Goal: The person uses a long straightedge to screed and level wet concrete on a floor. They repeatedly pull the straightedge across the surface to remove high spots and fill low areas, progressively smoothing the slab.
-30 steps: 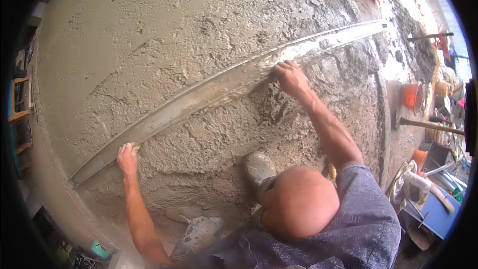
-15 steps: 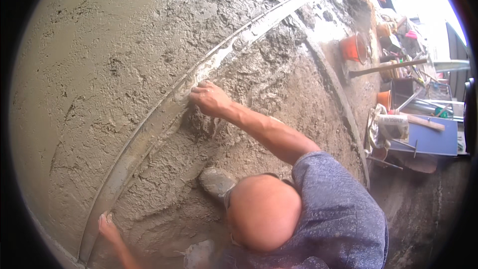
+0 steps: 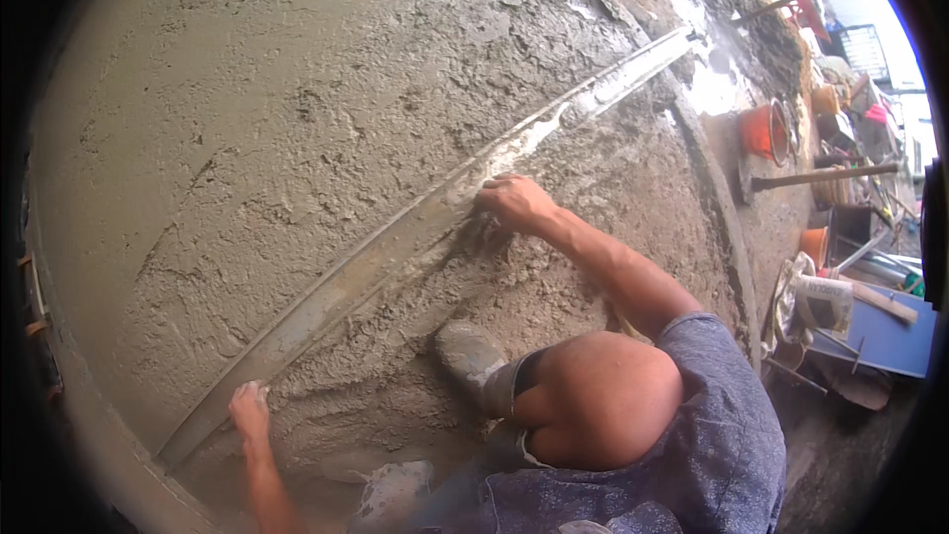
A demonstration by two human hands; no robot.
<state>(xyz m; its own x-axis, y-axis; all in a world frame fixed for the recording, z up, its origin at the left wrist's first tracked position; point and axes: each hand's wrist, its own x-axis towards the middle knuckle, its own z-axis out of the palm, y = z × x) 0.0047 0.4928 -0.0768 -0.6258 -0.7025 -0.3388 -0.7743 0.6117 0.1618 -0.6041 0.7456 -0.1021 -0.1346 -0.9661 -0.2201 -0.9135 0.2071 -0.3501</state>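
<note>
A long grey metal straightedge [image 3: 376,267], smeared with mortar, lies diagonally on wet, rough mortar [image 3: 297,119]. My left hand [image 3: 250,410] is closed on its lower left part, near the smoother edge of the surface. My right hand [image 3: 514,200] grips it farther up, around the middle, with fingers curled over the near side. The bar's far end reaches over a raised border strip toward the upper right. Below my hands are my bare bent knee [image 3: 603,396] and a mortar-coated boot [image 3: 460,356] in the rough mix.
A raised strip [image 3: 722,203] curves along the right side. Beyond it are an orange bucket [image 3: 761,133], a long-handled tool [image 3: 825,178], a smaller bucket [image 3: 813,245], a blue board [image 3: 895,346] and assorted tools. The mortar is smoother toward the far left.
The view has turned and shifted. Compared with a second ago, the straightedge's left end sits lower in the picture and the bar runs more steeply. Both hands remain on it.
</note>
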